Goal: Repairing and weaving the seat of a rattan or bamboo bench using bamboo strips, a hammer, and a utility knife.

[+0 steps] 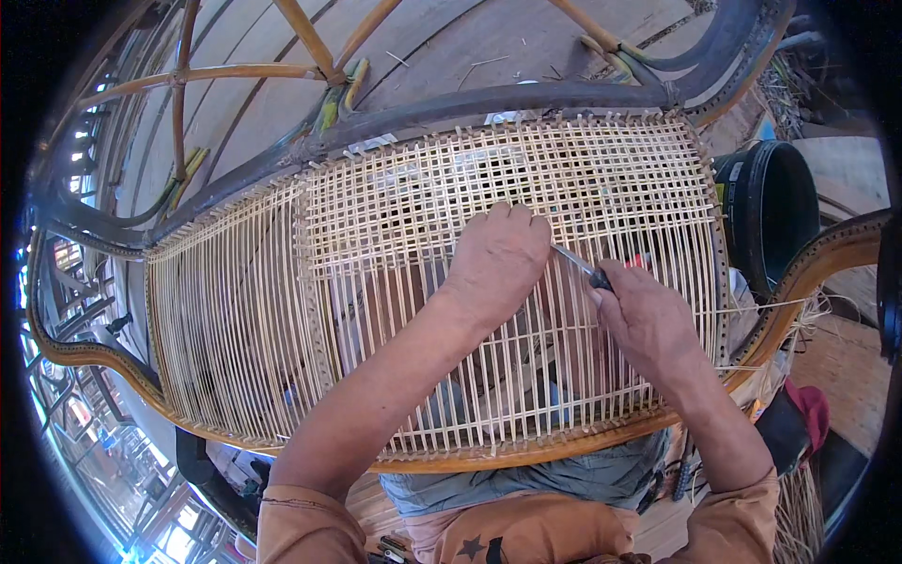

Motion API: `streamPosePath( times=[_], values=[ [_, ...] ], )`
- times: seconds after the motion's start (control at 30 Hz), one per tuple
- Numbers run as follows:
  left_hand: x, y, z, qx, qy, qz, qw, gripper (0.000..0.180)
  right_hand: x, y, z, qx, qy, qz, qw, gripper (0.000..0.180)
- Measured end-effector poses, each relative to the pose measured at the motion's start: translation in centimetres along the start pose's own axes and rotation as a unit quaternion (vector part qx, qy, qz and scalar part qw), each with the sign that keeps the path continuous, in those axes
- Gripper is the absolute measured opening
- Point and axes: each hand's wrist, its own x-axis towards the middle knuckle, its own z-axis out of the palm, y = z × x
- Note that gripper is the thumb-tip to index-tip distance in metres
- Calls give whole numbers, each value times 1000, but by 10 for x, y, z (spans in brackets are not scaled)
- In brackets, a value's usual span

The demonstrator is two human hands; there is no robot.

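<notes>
A curved rattan seat frame (pixel 526 458) lies across my lap, strung with pale cane strands. Its far part carries a tight square cane weave (pixel 611 169); nearer to me, mostly lengthwise strands (pixel 489 395) show, with a cross strand or two. My left hand (pixel 498 258) is closed at the near edge of the weave, knuckles up; what its fingers grip is hidden. My right hand (pixel 648 324) holds a slim metal tool (pixel 573 258) with a dark handle, like a screwdriver or awl. Its shaft slants up left to my left fingers, where the tip is hidden.
On the left, another section (pixel 225 310) has strands running one way only. Rattan legs and braces (pixel 254 71) rise at the far side. A dark bucket (pixel 787 211) stands at the right, beside a curved arm (pixel 827 258). Loose cane ends (pixel 780 303) stick out there.
</notes>
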Motion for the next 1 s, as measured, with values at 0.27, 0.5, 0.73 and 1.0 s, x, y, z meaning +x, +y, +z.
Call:
streamPosePath(
  times=[0.27, 0.5, 0.73, 1.0],
  values=[
    [4, 9, -11, -49, 46, -28, 997, 7, -12, 8, 1, 84, 56, -11, 995, 22],
    [15, 23, -7, -8, -18, -15, 1000, 13, -17, 21, 1, 52, 67, -11, 996, 20],
    [20, 23, -7, 30, -57, 17, 998, 14, -7, 23, -7, 7, 18, -1, 1000, 24],
    [15, 25, -3, 9, -4, -17, 1000, 15, -17, 28, 1, 61, 75, 5, 995, 26]
  ],
)
